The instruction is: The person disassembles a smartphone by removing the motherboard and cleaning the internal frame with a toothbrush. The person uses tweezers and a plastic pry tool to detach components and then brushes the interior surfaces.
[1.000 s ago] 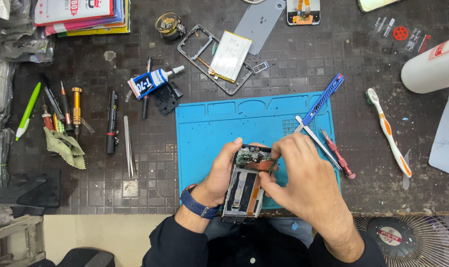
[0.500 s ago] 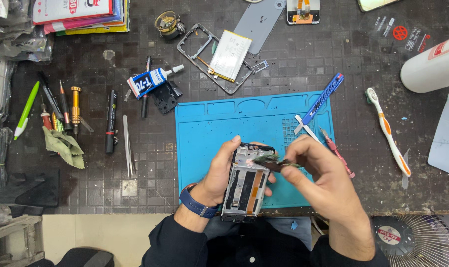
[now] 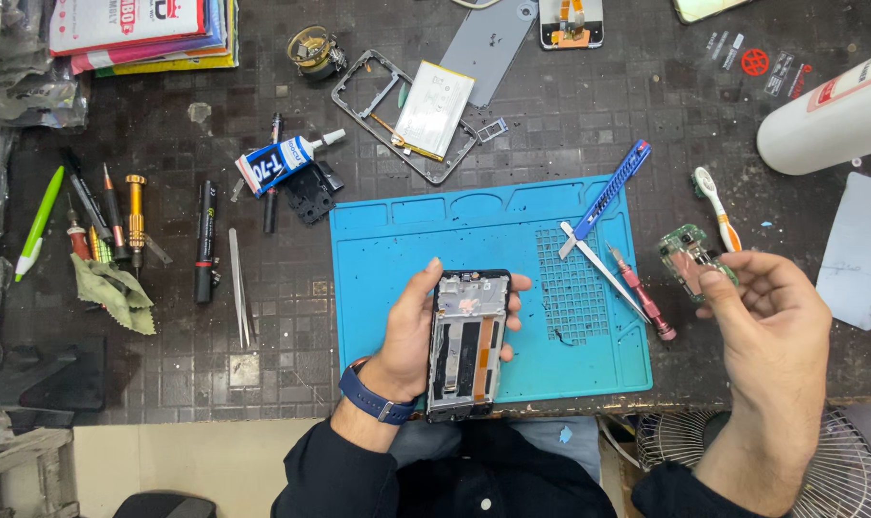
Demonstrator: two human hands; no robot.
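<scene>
Over the near edge of the blue work mat (image 3: 474, 225), the left hand (image 3: 411, 331) holds an opened phone frame (image 3: 467, 343) upright in a closed grip — thumb on one long side, fingertips wrapped round the other. Off to the right, past the mat and above the dark surface (image 3: 167, 374), the right hand (image 3: 766, 312) pinches a small green circuit board (image 3: 687, 257) between thumb and fingertips. A red-handled screwdriver (image 3: 642, 299) and metal tweezers (image 3: 603, 271) lie on the mat between the two hands.
</scene>
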